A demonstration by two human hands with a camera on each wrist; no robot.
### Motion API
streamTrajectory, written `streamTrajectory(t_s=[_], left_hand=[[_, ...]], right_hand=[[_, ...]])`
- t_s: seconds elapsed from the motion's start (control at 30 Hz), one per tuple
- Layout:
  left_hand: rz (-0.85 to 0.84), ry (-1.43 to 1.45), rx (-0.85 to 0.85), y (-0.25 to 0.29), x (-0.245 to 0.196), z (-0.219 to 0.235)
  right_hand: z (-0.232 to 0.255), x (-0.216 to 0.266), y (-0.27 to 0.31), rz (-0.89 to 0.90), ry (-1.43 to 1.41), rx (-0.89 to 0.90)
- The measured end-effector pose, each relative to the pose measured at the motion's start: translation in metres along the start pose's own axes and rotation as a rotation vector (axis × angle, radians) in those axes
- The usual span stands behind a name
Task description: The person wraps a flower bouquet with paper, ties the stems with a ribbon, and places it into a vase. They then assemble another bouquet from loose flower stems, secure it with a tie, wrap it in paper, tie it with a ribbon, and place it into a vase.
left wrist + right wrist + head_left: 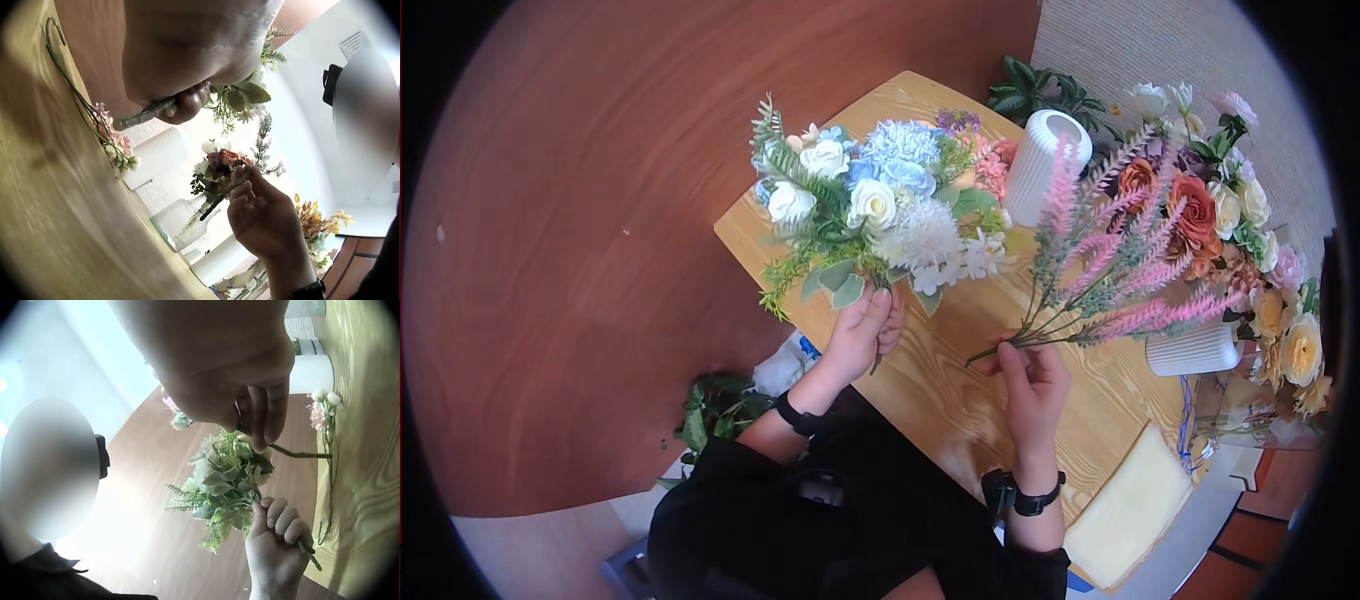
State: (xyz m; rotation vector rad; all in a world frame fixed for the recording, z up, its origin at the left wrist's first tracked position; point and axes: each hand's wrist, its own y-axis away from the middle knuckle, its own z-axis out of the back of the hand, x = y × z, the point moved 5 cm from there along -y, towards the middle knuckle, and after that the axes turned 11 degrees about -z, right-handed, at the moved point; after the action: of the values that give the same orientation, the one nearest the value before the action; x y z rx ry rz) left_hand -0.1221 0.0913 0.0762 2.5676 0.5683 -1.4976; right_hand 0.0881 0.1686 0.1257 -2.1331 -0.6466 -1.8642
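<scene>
My left hand (860,338) grips the gathered stems of a bouquet (880,205) of blue and white artificial flowers with green leaves, held up over the wooden table. In the right wrist view, its fingers (287,522) curl round the stems, whose ends poke out below. To the right, my right hand (1036,390) pinches the stem of a branching spray of pink artificial flowers (1100,245) between thumb and fingers. The spray's blossoms lean up and away to the right. A loose stem with pink and white flowers (320,415) lies on the table behind the bouquet.
One ribbed white vase (1030,180) stands at the table's far side; another white vase (1195,352) is at the right. Orange, cream and purple flowers (1195,215) crowd the right edge. A clear glass vase (178,220) stands between them. A cream folded cloth (1130,510) lies near right.
</scene>
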Motion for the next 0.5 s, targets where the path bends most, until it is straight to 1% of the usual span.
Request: streamTrajectory(t_s=[0.03, 0.1, 0.17, 0.23, 0.27, 0.4, 0.5], left_hand=[[0.021, -0.009, -0.02, -0.001, 0.001, 0.0], [0.033, -0.01, -0.057, -0.004, 0.003, 0.0], [0.061, -0.005, -0.104, -0.004, 0.007, -0.002], [0.069, -0.083, -0.159, -0.006, 0.005, -0.005], [0.081, -0.076, -0.197, -0.007, 0.006, -0.007], [0.057, -0.051, -0.197, -0.009, 0.008, -0.011], [0.053, -0.106, -0.254, -0.009, 0.005, -0.011]], right_hand=[[-0.002, 0.001, 0.001, 0.001, 0.016, 0.003], [-0.01, 0.004, 0.002, 0.003, -0.062, 0.054], [-0.016, 0.004, 0.002, -0.008, -0.02, 0.075], [-0.027, 0.01, -0.002, 0.063, -0.002, 0.102], [-0.034, 0.014, -0.003, 0.073, -0.012, 0.103], [-0.058, 0.017, -0.011, 0.071, 0.007, 0.122], [-0.069, 0.014, -0.016, 0.071, -0.004, 0.146]])
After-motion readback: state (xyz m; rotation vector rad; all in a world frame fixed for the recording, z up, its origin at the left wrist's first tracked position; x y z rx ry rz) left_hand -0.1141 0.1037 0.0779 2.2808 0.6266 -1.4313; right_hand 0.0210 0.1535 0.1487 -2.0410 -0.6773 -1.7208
